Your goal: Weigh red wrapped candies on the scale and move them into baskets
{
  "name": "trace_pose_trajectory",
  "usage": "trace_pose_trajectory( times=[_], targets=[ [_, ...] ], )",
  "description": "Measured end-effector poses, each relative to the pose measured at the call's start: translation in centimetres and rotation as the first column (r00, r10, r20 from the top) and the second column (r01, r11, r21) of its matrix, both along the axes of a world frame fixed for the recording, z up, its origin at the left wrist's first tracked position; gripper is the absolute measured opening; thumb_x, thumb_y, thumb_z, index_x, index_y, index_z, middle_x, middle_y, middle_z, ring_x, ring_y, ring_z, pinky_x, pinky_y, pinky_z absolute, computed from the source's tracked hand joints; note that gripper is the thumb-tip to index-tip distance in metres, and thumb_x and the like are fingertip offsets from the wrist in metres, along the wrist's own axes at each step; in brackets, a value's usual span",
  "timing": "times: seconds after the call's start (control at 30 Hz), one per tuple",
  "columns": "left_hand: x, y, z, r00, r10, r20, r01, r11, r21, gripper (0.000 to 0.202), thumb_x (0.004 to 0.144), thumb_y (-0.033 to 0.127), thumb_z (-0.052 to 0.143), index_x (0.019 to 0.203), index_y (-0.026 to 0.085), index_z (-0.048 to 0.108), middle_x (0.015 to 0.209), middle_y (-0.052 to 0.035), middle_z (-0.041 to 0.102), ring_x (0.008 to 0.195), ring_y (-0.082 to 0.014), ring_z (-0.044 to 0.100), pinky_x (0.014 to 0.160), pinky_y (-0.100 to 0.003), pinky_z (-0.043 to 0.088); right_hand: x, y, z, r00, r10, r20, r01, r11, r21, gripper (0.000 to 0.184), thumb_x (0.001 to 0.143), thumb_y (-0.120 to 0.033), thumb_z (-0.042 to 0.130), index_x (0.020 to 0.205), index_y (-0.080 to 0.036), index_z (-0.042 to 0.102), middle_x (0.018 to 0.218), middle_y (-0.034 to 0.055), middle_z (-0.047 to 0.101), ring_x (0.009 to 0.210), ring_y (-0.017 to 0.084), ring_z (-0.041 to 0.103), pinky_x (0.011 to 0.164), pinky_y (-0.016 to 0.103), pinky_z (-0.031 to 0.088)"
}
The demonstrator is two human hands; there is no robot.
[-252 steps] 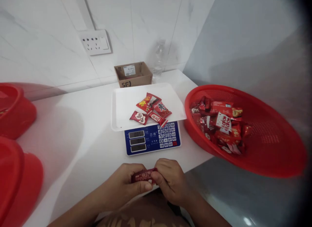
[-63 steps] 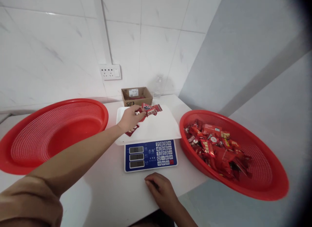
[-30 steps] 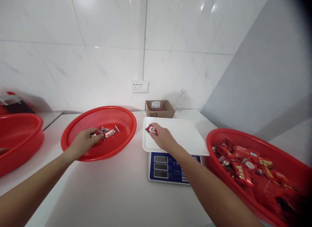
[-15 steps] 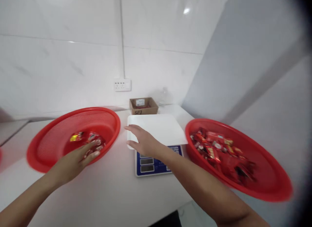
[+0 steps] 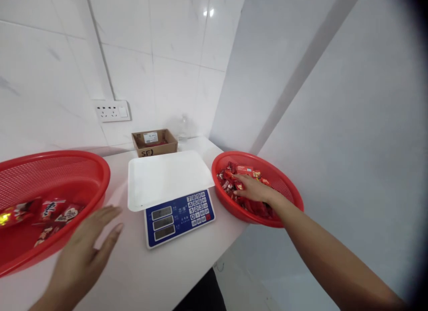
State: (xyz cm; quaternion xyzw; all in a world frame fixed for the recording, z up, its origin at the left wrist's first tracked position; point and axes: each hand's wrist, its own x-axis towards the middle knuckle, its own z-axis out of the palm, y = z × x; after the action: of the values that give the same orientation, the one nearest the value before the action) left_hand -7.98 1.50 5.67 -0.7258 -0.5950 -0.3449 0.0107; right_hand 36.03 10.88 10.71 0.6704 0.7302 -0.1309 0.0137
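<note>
"One heap of wrapped sweets (image 5: 244,169) to be tagged. Where is it seen?"

"Inside the right basket (image 5: 234,210), about 4 o'clock in the view. The right hand (image 5: 254,189) is held directly over it, so the nearest packets are found at 9 to 11 o'clock from the palm. Whether any are touched can't be told."

"Long axis?"

"No single one can be given. Packets are jumbled, and some are covered by that hand."

"Nearer hand?"

"Right, easily. The left hand (image 5: 78,257) is held well apart, near 8 o'clock in the view, by the rim of the left basket (image 5: 104,173). Loose sweets (image 5: 53,208) are seen in there, at 11 o'clock from it."

"Poses?"

"Right: palm down, forearm angled in from between 4 and 5, fingers pointed to 10, thumb and index parted, no packet seen gripped. Left: fingers pointed to about 1, thumb spread, nothing held."

"Between them?"

"The scale (image 5: 182,217), set on the counter (image 5: 130,253), topped by a white tray (image 5: 167,177). Found at 2 o'clock from the left hand."
</note>
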Motion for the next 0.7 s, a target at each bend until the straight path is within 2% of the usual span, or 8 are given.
trace_pose_trajectory(
  times=[0.07, 0.13, 0.23, 0.33, 0.47, 0.53, 0.63, 0.7],
  targets=[
    [3.2, -0.1, 0.6, 0.995, -0.101, 0.02, 0.1, 0.994, 0.032, 0.032, 0.083, 0.044, 0.046, 0.108, 0.028, 0.057, 0.113, -0.0057, 0.063, 0.107, -0.0259, 0.057, 0.073, -0.034, 0.055, 1.0, 0.0, -1.2, 0.999, -0.031, 0.033, 0.033, 0.997, -0.075, 0.078, 0.071, -0.038, 0.063, 0.14, -0.018, 0.033, 0.145, 0.0155, 0.03, 0.128, 0.032, 0.035, 0.099, 0.041, 0.034],
    [5.4, 0.1, 0.9, 0.982, -0.177, 0.067, 0.174, 0.983, 0.049, 0.028, 0.084, 0.041, 0.047, 0.105, 0.027, 0.059, 0.11, -0.0053, 0.065, 0.106, -0.0244, 0.058, 0.076, -0.033, 0.055, 1.1, 0.0, -2.4, 0.997, -0.053, 0.054, 0.056, 0.996, -0.07, 0.08, 0.067, -0.035, 0.066, 0.139, -0.018, 0.035, 0.145, 0.0174, 0.027, 0.128, 0.038, 0.032, 0.095, 0.045, 0.035],
    [6.9, 0.8, 1.0, 0.962, -0.217, 0.163, 0.217, 0.976, 0.018, 0.027, 0.083, 0.04, 0.048, 0.103, 0.028, 0.061, 0.11, -0.0048, 0.065, 0.107, -0.0236, 0.058, 0.063, -0.027, 0.057, 0.7, 0.1, -3.2, 0.996, -0.069, 0.064, 0.071, 0.997, -0.017, 0.066, 0.068, -0.022, 0.061, 0.132, -0.022, 0.044, 0.139, 0.0149, 0.038, 0.121, 0.035, 0.041, 0.089, 0.041, 0.038],
    [7.2, 1.3, 1.2, 0.944, -0.219, 0.246, 0.238, 0.97, -0.051, 0.029, 0.082, 0.042, 0.049, 0.102, 0.028, 0.063, 0.112, -0.0055, 0.064, 0.11, -0.0246, 0.056, 0.042, -0.019, 0.051, 0.9, 0.4, -2.2, 0.995, -0.085, 0.046, 0.083, 0.995, 0.046, 0.045, 0.072, -0.013, 0.052, 0.116, -0.021, 0.057, 0.121, 0.0113, 0.055, 0.107, 0.027, 0.053, 0.084, 0.034, 0.04],
    [7.2, 1.5, 1.7, 0.931, -0.201, 0.305, 0.237, 0.967, -0.088, 0.031, 0.081, 0.044, 0.05, 0.103, 0.027, 0.064, 0.114, -0.0058, 0.063, 0.109, -0.0246, 0.056, 0.038, -0.017, 0.049, 1.2, 0.5, 0.5, 0.996, -0.086, 0.013, 0.084, 0.994, 0.073, 0.038, 0.075, -0.012, 0.049, 0.11, -0.02, 0.06, 0.112, 0.0101, 0.061, 0.099, 0.025, 0.057, 0.08, 0.032, 0.041],
    [7.2, 1.5, 2.0, 0.929, -0.181, 0.322, 0.224, 0.969, -0.103, 0.032, 0.081, 0.044, 0.05, 0.103, 0.027, 0.064, 0.113, -0.0055, 0.063, 0.107, -0.0243, 0.057, 0.037, -0.016, 0.048, 0.8, 0.5, 1.1, 0.999, 0.002, -0.036, -0.001, 1.0, 0.022, 0.053, 0.069, -0.013, 0.056, 0.122, -0.024, 0.053, 0.123, 0.0082, 0.055, 0.104, 0.024, 0.055, 0.082, 0.03, 0.041],
    [7.3, 1.7, 2.6, 0.921, -0.162, 0.354, 0.213, 0.971, -0.111, 0.032, 0.081, 0.045, 0.05, 0.102, 0.026, 0.064, 0.113, -0.005, 0.063, 0.106, -0.0242, 0.058, 0.036, -0.016, 0.047, -0.6, 0.3, 0.4, 0.977, 0.18, -0.117, -0.192, 0.976, -0.105, 0.081, 0.064, -0.016, 0.062, 0.139, -0.026, 0.033, 0.143, 0.0089, 0.034, 0.123, 0.026, 0.041, 0.092, 0.031, 0.038],
    [7.6, 1.8, 3.1, 0.914, -0.165, 0.37, 0.221, 0.969, -0.112, 0.032, 0.08, 0.046, 0.05, 0.103, 0.026, 0.064, 0.113, -0.0046, 0.063, 0.107, -0.0243, 0.057, 0.037, -0.016, 0.047, -1.7, 0.3, -0.8, 0.979, 0.186, -0.081, -0.194, 0.975, -0.11, 0.077, 0.068, -0.016, 0.059, 0.14, -0.025, 0.032, 0.147, 0.0117, 0.025, 0.13, 0.03, 0.031, 0.096, 0.037, 0.034]
  ],
)
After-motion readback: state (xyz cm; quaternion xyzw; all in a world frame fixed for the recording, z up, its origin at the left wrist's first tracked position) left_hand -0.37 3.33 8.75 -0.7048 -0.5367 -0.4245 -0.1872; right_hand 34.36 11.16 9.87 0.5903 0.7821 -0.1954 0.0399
